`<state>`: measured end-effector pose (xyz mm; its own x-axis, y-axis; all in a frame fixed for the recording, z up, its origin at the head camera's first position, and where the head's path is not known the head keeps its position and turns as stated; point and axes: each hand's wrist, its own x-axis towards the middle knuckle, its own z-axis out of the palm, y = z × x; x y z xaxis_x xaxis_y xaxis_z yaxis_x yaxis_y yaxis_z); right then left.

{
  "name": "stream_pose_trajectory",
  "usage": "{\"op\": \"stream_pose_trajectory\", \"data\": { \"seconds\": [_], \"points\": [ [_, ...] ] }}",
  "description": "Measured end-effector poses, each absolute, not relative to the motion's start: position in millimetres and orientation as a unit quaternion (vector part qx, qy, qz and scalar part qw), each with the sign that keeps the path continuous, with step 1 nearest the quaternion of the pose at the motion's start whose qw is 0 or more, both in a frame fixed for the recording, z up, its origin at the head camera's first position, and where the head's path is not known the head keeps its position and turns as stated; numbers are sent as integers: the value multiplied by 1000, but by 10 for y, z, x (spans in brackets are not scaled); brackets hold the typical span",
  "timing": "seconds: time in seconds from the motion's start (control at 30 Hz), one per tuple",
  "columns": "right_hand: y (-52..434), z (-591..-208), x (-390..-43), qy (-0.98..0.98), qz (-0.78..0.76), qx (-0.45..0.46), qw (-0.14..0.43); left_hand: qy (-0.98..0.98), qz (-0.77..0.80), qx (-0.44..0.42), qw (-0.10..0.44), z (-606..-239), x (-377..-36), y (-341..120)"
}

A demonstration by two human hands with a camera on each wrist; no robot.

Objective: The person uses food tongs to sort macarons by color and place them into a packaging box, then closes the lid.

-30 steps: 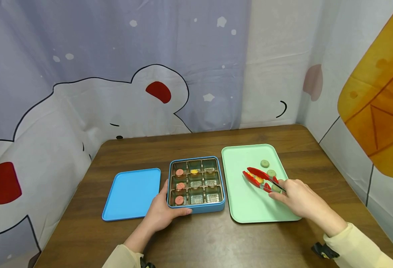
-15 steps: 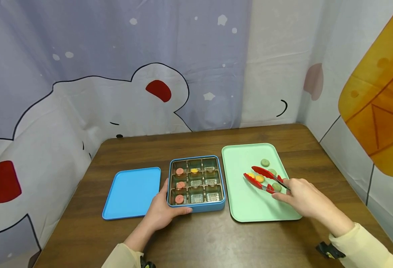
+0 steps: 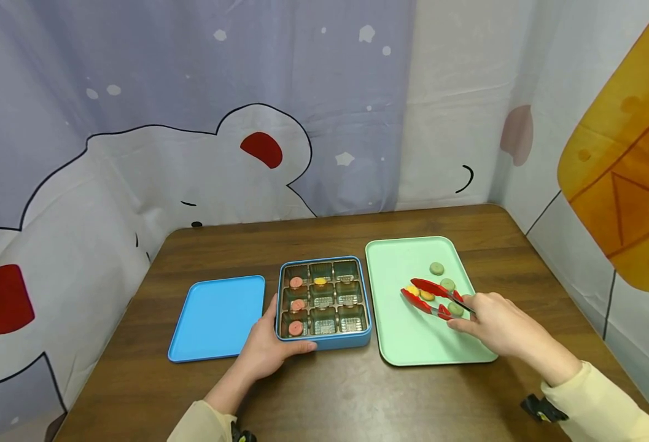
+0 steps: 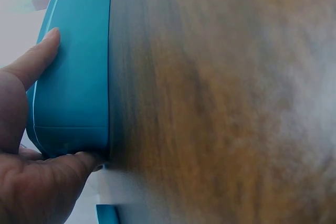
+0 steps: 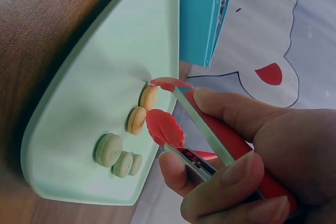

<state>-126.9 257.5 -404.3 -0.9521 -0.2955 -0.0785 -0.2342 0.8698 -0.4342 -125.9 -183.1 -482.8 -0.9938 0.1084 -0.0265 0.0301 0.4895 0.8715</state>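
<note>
Red tongs (image 3: 431,298) are gripped in the right hand (image 3: 495,325) over the green tray (image 3: 407,344), their tips apart around a yellow cookie (image 3: 427,295). The blue tin (image 3: 324,341), set on the desk (image 3: 330,399) beside the tray, is clasped at its near corner by the left hand (image 3: 266,353)

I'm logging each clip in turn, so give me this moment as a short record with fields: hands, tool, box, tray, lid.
left hand: left hand grips the near left corner of the blue compartment box
right hand: right hand holds the red tongs
tongs: tips apart around a yellow round cookie on the mint green tray
box contents: three pink cookies in the left column, one yellow at back middle
tray contents: two yellow, three green cookies
lid: flat blue lid lies left of the box
</note>
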Motion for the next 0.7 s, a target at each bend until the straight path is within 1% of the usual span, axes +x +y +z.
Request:
{"op": "stream_pose_trajectory", "data": {
  "seconds": [0.43,0.7],
  "points": [
    [2555,-4057,-1290,965,-210,-143,67,863,502,36,38,-4830,-1253,-1831],
    [2550,-4045,-1314,964,-212,-150,51,864,501,39,35,-4815,-1245,-1824]
  ]
}}
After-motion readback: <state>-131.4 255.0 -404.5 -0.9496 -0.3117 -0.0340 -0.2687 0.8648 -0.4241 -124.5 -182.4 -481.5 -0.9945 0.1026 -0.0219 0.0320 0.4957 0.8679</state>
